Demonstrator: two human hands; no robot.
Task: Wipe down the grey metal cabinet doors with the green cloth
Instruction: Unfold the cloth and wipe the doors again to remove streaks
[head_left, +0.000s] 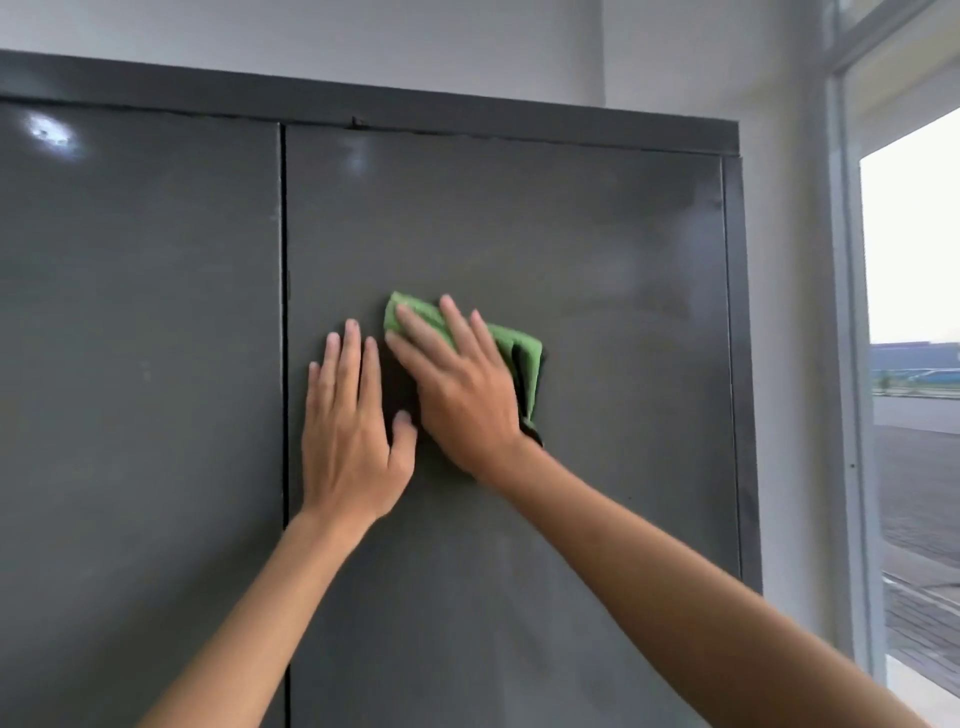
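Observation:
A tall grey metal cabinet fills the view, with a left door (140, 338) and a right door (597, 249) split by a dark vertical seam. My right hand (462, 384) presses the folded green cloth (524, 358) flat against the right door with straight fingers; the cloth shows above and to the right of the hand. My left hand (348, 431) lies flat on the same door just right of the seam, fingers straight and pointing up, its thumb close to my right hand.
The cabinet's top rail (415, 109) runs across the upper view. A white wall (779, 364) stands to the right of the cabinet, then a window frame (852, 364) with a street outside.

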